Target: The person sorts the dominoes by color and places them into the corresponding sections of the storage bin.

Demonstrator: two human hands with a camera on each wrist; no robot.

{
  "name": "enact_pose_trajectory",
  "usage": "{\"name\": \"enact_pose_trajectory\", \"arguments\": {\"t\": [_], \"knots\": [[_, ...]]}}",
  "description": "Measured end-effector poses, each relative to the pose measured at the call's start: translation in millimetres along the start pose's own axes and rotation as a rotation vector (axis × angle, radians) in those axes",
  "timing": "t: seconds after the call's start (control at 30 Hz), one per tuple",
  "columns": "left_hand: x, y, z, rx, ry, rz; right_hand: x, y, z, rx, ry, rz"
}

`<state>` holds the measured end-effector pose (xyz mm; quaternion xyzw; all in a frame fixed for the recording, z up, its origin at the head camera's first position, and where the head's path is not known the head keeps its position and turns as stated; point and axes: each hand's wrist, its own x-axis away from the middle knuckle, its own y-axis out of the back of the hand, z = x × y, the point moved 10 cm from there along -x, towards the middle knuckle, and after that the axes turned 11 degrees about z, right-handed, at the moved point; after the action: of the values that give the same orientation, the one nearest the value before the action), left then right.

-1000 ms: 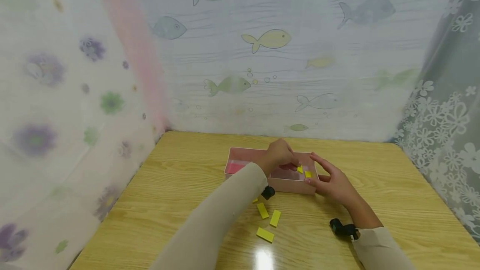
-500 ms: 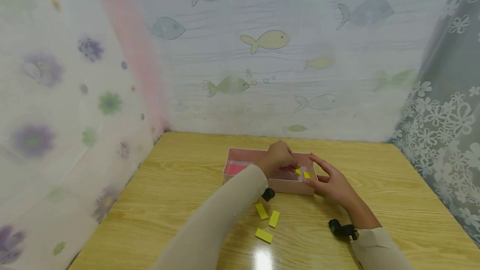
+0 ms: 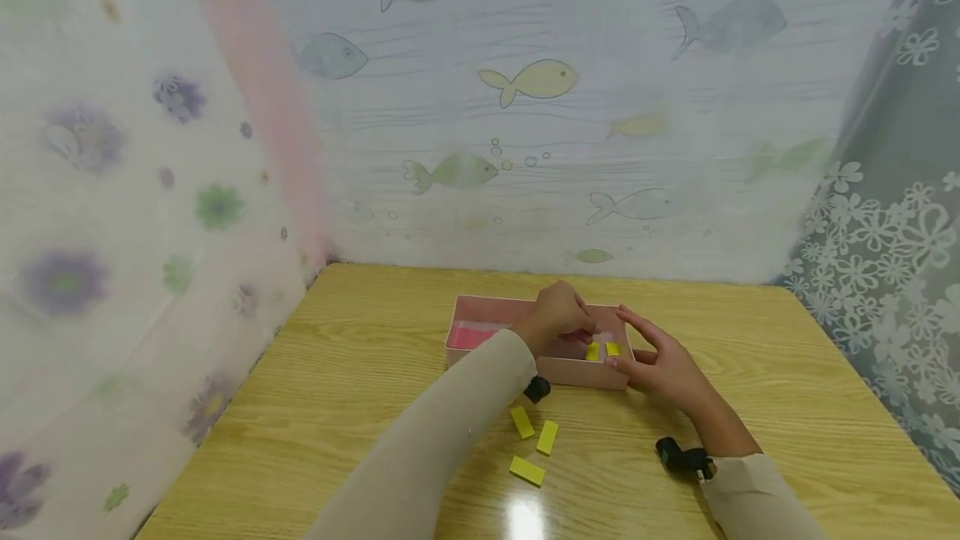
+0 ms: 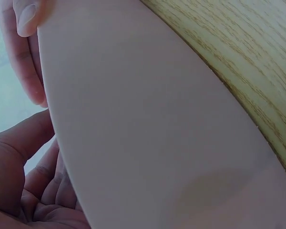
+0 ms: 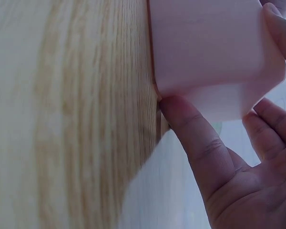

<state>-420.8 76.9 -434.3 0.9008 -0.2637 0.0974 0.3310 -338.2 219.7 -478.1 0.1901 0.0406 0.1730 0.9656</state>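
Observation:
A pink rectangular box [image 3: 577, 373] stands on the table, its near wall filling much of the left wrist view. My left hand [image 3: 558, 312] reaches over that wall, fingertips low inside the right half. Just below them lies a small yellow block [image 3: 592, 352], with another yellow block [image 3: 612, 349] beside it near the right end. The rim partly hides my left thumb and fingers [image 4: 19, 143] in the left wrist view. My right hand [image 3: 667, 369] holds the box's right end, thumb on the near lower corner and fingers at the far side, as the right wrist view shows [image 5: 238, 176].
Three yellow blocks lie loose on the wooden table [image 3: 360, 357] in front of the box: one block [image 3: 522, 422], a second block [image 3: 547, 437] and a nearer block [image 3: 527, 472]. A bright pink patch [image 3: 474, 336] shows inside the box's left end. Fish-printed curtain [image 3: 540, 190] hangs behind.
The yellow block at my left fingertips has come down and now lies lower in the box, while the left hand has hardly moved. My right hand keeps its hold on the box.

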Motion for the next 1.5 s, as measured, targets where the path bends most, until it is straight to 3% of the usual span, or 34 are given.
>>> {"name": "enact_pose_trajectory", "arguments": {"t": [0.23, 0.5, 0.73, 1.17, 1.5], "knots": [[-2.7, 0.2, 6.3, 0.005, 0.038, 0.002, 0.4, -2, 3, -0.004, 0.011, 0.006], [5.3, -18.2, 16.3, 0.137, 0.139, 0.201, 0.9, -1, 3, 0.000, 0.012, 0.008], [8.0, -23.7, 18.6, 0.184, 0.179, 0.255, -0.3, -2, 1, -0.007, 0.013, 0.011], [13.8, -29.0, 11.0, 0.239, 0.139, 0.252, -0.1, -2, 0, -0.003, 0.018, 0.010], [9.9, -32.5, 7.8, 0.274, 0.116, 0.299, -1.5, 0, -1, 0.000, 0.016, 0.012]]}}
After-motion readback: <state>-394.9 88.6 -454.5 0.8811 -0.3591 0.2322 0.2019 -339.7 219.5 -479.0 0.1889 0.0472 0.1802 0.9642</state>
